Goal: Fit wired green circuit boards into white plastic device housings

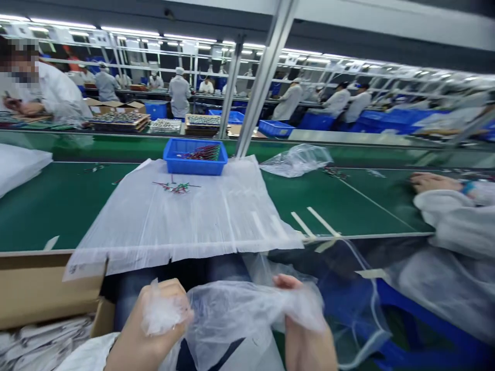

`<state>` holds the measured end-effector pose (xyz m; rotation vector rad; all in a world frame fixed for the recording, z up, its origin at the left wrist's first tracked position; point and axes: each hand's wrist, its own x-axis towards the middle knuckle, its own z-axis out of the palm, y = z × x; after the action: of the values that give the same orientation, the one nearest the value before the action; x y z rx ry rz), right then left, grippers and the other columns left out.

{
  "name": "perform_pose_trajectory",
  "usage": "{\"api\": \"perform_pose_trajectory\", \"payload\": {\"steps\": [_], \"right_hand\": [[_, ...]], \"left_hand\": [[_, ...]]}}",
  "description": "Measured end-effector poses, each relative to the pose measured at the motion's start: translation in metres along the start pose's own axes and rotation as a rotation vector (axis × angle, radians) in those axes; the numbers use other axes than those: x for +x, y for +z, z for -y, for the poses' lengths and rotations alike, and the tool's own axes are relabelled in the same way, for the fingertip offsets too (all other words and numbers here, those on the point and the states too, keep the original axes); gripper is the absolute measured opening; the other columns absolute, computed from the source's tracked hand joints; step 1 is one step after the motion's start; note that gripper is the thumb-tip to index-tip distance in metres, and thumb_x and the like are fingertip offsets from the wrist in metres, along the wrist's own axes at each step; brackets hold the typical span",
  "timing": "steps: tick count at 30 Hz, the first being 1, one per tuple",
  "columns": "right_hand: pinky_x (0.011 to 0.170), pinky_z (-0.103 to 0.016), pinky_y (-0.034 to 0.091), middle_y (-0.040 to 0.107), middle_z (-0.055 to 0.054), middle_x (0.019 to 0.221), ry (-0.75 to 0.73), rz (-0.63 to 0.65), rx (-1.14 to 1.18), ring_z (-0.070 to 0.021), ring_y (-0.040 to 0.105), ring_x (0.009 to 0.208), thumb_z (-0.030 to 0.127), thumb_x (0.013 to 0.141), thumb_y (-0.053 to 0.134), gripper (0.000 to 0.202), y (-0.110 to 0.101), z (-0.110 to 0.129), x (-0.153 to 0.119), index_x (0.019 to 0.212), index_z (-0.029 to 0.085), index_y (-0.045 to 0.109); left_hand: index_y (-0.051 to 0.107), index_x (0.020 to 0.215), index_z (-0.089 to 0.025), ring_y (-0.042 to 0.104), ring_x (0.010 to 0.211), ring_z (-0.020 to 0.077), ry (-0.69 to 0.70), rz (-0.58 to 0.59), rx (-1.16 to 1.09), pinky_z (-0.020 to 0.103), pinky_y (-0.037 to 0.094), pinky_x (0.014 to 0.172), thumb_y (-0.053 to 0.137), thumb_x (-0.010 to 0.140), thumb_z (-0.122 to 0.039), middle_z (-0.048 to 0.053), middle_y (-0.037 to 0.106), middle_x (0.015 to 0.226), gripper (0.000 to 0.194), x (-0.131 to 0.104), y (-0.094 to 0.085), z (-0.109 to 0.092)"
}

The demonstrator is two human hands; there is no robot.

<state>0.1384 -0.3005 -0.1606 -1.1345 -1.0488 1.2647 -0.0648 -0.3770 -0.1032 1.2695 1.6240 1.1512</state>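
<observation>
Between my two hands a clear plastic bag (235, 309) is stretched, bunched at both ends, below the table's front edge. My left hand (154, 319) is closed round one crumpled end, which bulges out of the fist. At the other end my right hand (305, 324) grips the plastic, its fingers partly hidden by it. Beyond them a white foam sheet (193, 216) lies over the green table (96, 201). Small parts with red and green wires (178, 188) rest on the sheet. At its far edge stands a blue bin (195, 166) with more wired parts inside.
An open cardboard box (50, 288) stands at the lower left. A crumpled plastic bag (297, 161) lies at the table's back. On the right, another person's hand (435, 183) rests on the table. Tape strips (323, 221) stick near the front edge. A metal post (266, 77) rises behind the bin.
</observation>
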Motion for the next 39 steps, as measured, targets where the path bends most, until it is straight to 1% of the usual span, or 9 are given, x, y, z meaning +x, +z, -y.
{"api": "perform_pose_trajectory", "payload": {"steps": [4, 9, 14, 21, 25, 30, 32, 37, 39], "right_hand": [[0.077, -0.031, 0.04, 0.055, -0.007, 0.093, -0.331, 0.068, -0.272, -0.0225, 0.051, 0.086, 0.047, 0.064, 0.06, 0.036, -0.013, 0.036, -0.01, 0.088, 0.02, 0.059], [0.073, -0.032, 0.045, 0.061, -0.006, 0.08, 0.255, -0.022, -0.156, -0.0236, 0.056, 0.08, 0.045, 0.064, 0.063, 0.031, -0.025, 0.032, 0.011, 0.078, 0.017, 0.059], [0.073, -0.03, 0.045, 0.063, -0.003, 0.076, 0.339, -0.165, -0.005, -0.0214, 0.056, 0.078, 0.044, 0.057, 0.069, 0.034, -0.061, 0.011, 0.037, 0.075, 0.016, 0.061], [0.071, -0.028, 0.045, 0.064, -0.003, 0.087, 0.3, -0.25, 0.185, -0.0188, 0.057, 0.083, 0.027, 0.061, 0.069, 0.032, -0.08, 0.006, 0.056, 0.09, 0.016, 0.059], [0.068, -0.028, 0.047, 0.064, -0.003, 0.082, 0.456, -0.235, 0.362, -0.0167, 0.058, 0.078, 0.022, 0.06, 0.07, 0.022, -0.079, -0.001, 0.06, 0.078, 0.016, 0.058], [0.069, -0.028, 0.048, 0.064, -0.002, 0.08, 0.584, -0.202, 0.517, -0.0151, 0.059, 0.074, 0.016, 0.062, 0.067, 0.015, -0.07, -0.004, 0.058, 0.074, 0.016, 0.057], [0.069, -0.028, 0.049, 0.064, -0.002, 0.081, 0.612, -0.189, 0.551, -0.0152, 0.059, 0.074, 0.013, 0.063, 0.065, 0.016, -0.069, -0.003, 0.058, 0.078, 0.017, 0.058], [0.065, -0.026, 0.049, 0.064, -0.001, 0.075, 0.665, -0.175, 0.591, -0.0135, 0.059, 0.069, 0.008, 0.063, 0.062, 0.012, -0.071, 0.0, 0.056, 0.072, 0.016, 0.059], [0.063, -0.024, 0.048, 0.064, -0.001, 0.073, 0.675, -0.172, 0.583, -0.0123, 0.058, 0.067, 0.008, 0.062, 0.063, 0.009, -0.072, 0.001, 0.052, 0.067, 0.015, 0.059]], "left_hand": [[0.043, 0.053, -0.018, 0.042, 0.053, 0.0128, 0.103, 0.246, -0.018, 0.024, 0.035, 0.053, 0.046, 0.073, -0.034, -0.001, 0.043, 0.056, 0.025, 0.027, 0.038, -0.017], [0.046, 0.061, -0.017, 0.043, 0.057, 0.0134, 0.04, 0.369, -0.144, 0.025, 0.037, 0.056, 0.049, 0.072, -0.038, 0.0, 0.042, 0.06, 0.023, 0.051, 0.085, -0.003], [0.045, 0.06, -0.017, 0.041, 0.057, 0.0122, -0.002, 0.482, -0.382, 0.024, 0.034, 0.055, 0.052, 0.068, -0.041, -0.001, 0.042, 0.059, 0.026, 0.075, 0.108, -0.002], [0.047, 0.06, -0.018, 0.042, 0.061, 0.0123, -0.066, 0.39, -0.47, 0.024, 0.033, 0.06, 0.052, 0.068, -0.036, -0.001, 0.045, 0.063, 0.021, 0.092, 0.117, -0.018], [0.045, 0.06, -0.019, 0.042, 0.062, 0.0127, -0.104, 0.346, -0.439, 0.024, 0.035, 0.061, 0.05, 0.071, -0.037, -0.002, 0.044, 0.064, 0.022, 0.091, 0.122, 0.003], [0.048, 0.089, -0.022, 0.044, 0.055, 0.0112, -0.224, 0.197, -0.277, 0.023, 0.039, 0.056, 0.047, 0.076, -0.04, -0.004, 0.045, 0.062, 0.022, 0.075, 0.118, 0.04], [0.051, 0.091, -0.021, 0.049, 0.055, 0.0116, -0.135, 0.19, -0.174, 0.023, 0.041, 0.054, 0.048, 0.077, -0.037, -0.003, 0.048, 0.062, 0.022, 0.069, 0.118, 0.047], [0.051, 0.107, -0.016, 0.049, 0.052, 0.0119, 0.524, 0.197, 0.056, 0.022, 0.04, 0.047, 0.048, 0.076, -0.016, 0.0, 0.049, 0.061, 0.031, 0.068, 0.138, 0.045], [0.054, 0.101, -0.014, 0.047, 0.052, 0.0129, 0.629, 0.177, 0.084, 0.023, 0.037, 0.046, 0.046, 0.077, -0.014, 0.001, 0.049, 0.058, 0.026, 0.071, 0.149, 0.037]]}}
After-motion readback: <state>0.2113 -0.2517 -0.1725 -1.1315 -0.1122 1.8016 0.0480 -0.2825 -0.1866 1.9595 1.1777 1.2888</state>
